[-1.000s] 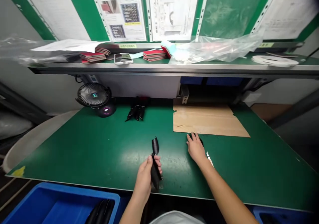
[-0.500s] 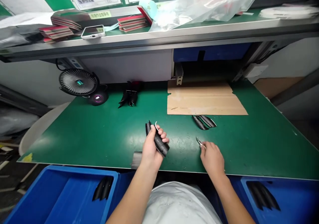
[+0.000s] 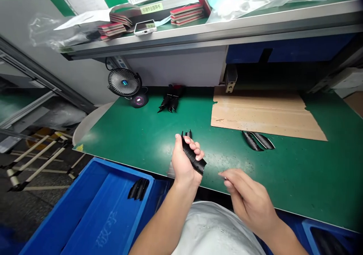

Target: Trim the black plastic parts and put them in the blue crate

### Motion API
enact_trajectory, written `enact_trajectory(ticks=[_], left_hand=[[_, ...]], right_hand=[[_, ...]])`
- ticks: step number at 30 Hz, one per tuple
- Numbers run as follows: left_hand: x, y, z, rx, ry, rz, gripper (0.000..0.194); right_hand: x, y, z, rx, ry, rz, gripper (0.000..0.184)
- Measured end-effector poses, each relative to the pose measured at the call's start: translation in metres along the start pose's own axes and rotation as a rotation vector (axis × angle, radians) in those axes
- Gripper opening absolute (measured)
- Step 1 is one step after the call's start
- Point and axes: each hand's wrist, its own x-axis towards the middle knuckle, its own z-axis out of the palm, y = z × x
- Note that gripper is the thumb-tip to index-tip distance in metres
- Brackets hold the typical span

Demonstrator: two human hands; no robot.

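My left hand (image 3: 185, 160) is wrapped round a dark, curved black plastic piece (image 3: 195, 159), held tilted above the table's front edge. The tip of another black piece (image 3: 188, 133) shows beyond my fingers. To the right, my right hand (image 3: 251, 194) is closed in a pinch, apart from the left hand. A small metal tool (image 3: 225, 178) is between its fingers, almost wholly hidden. Two more curved black pieces (image 3: 257, 141) lie on the green table (image 3: 136, 134) ahead of my right hand. A grey flat object (image 3: 170, 170) is partly hidden behind my left wrist.
A cardboard sheet (image 3: 263, 113) lies at the back right. More black pieces (image 3: 169, 102) stand near the back, beside a small fan (image 3: 124, 82). Blue bins (image 3: 95, 164) flank me below the table edge, with black pieces inside. A loaded shelf (image 3: 170, 43) spans above.
The view has turned left. My left hand has rolled the black piece over, its fingers now across it. My right hand has turned inward and come nearer the left; its tool shows less.
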Motion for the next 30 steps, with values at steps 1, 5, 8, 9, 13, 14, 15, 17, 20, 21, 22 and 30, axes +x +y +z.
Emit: enact_trajectory(ticks=[1, 5, 8, 9, 13, 14, 15, 17, 20, 21, 22, 30], left_hand=[[-0.001, 0.002, -0.001, -0.011, -0.004, 0.008, 0.035], [-0.006, 0.011, -0.006, -0.032, -0.023, 0.039, 0.036], [-0.009, 0.015, -0.01, -0.03, -0.032, 0.062, 0.036], [-0.01, 0.016, -0.01, -0.028, -0.034, 0.067, 0.036], [-0.014, 0.018, -0.012, 0.007, -0.047, 0.082, 0.036], [-0.014, 0.018, -0.012, 0.021, -0.051, 0.088, 0.037], [-0.015, 0.019, -0.012, 0.035, -0.054, 0.097, 0.037], [-0.016, 0.019, -0.013, 0.055, -0.056, 0.11, 0.038], [-0.017, 0.018, -0.014, 0.074, -0.045, 0.114, 0.039], [-0.017, 0.018, -0.015, 0.08, -0.04, 0.115, 0.04], [-0.017, 0.018, -0.015, 0.088, -0.038, 0.117, 0.04], [-0.021, 0.015, -0.016, 0.137, -0.021, 0.158, 0.042]], right_hand=[[0.002, -0.002, 0.003, -0.02, 0.001, 0.011, 0.032], [0.006, -0.009, 0.014, -0.035, -0.057, 0.114, 0.04], [0.011, -0.019, 0.019, 0.086, -0.103, 0.19, 0.036], [0.013, -0.023, 0.019, 0.126, -0.119, 0.218, 0.033], [0.023, -0.032, 0.016, 0.215, -0.225, 0.331, 0.026], [0.025, -0.033, 0.015, 0.215, -0.25, 0.358, 0.025], [0.027, -0.033, 0.015, 0.204, -0.273, 0.381, 0.025], [0.029, -0.033, 0.015, 0.165, -0.3, 0.405, 0.028], [0.03, -0.033, 0.018, 0.105, -0.3, 0.406, 0.032], [0.03, -0.033, 0.019, 0.088, -0.294, 0.404, 0.032], [0.029, -0.033, 0.02, 0.072, -0.284, 0.4, 0.032], [0.027, -0.032, 0.025, -0.043, -0.225, 0.379, 0.029]])
